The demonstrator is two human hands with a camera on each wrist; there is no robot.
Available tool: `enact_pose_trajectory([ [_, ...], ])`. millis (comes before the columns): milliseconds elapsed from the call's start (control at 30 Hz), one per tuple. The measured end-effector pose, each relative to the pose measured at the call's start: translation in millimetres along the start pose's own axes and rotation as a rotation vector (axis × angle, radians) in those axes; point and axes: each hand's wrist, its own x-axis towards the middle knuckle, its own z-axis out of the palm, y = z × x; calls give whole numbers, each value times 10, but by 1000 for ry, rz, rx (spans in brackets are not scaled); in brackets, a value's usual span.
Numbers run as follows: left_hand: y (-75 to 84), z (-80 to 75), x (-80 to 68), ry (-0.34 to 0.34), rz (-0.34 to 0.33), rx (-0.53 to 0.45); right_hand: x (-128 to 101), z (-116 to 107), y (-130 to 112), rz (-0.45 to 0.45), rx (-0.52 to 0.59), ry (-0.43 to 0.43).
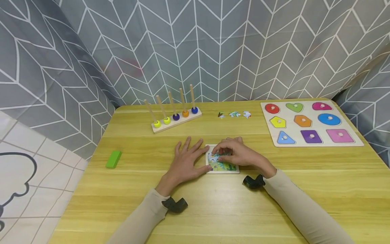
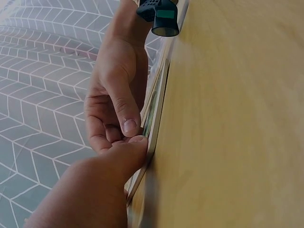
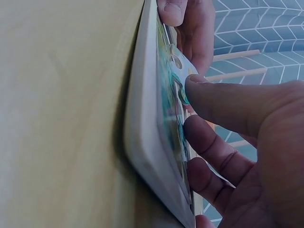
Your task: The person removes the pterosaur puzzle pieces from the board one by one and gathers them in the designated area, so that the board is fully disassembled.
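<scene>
A small jigsaw puzzle board (image 1: pixel 223 172) with a pale rim and a green and blue picture lies mid-table. My left hand (image 1: pixel 186 162) rests to its left with fingers spread, the thumb and a fingertip at the board's edge. Over the board, my right hand (image 1: pixel 239 153) pinches a pale blue puzzle piece (image 3: pixel 186 64) between thumb and fingers. In the right wrist view that piece is tilted up from the picture, and its far side is hidden. The fingers of the right hand cover the upper right of the board.
Three loose puzzle pieces (image 1: pixel 234 114) lie behind the board. A peg stand (image 1: pixel 176 121) with coloured beads stands at the back left, a green block (image 1: pixel 113 159) at the left. A shape board (image 1: pixel 315 123) with knobbed pieces lies at the right. A patterned curtain (image 1: pixel 213 51) hangs behind.
</scene>
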Motion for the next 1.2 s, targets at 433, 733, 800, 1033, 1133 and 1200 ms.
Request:
enact_pose_trajectory([
  [433,-2,-3,-6,-8,-3,-11,10,7,21,-18,22,0],
  [733,-3,-5,0,-15,-5,2,12,-4,-2,-44,34,14],
  [800,-4,-4,2,-16,-5,3,16,-4,-11,-41,26,22],
  [1033,2,-7,0,-16,-5,6,18,4,-5,-32,2,34],
  [1133,4,-6,-3,-13,-4,13,17,10,-2,-36,-1,40],
  [1200,5,-7,-5,-12,-3,15,16,15,-3,-36,1,42],
])
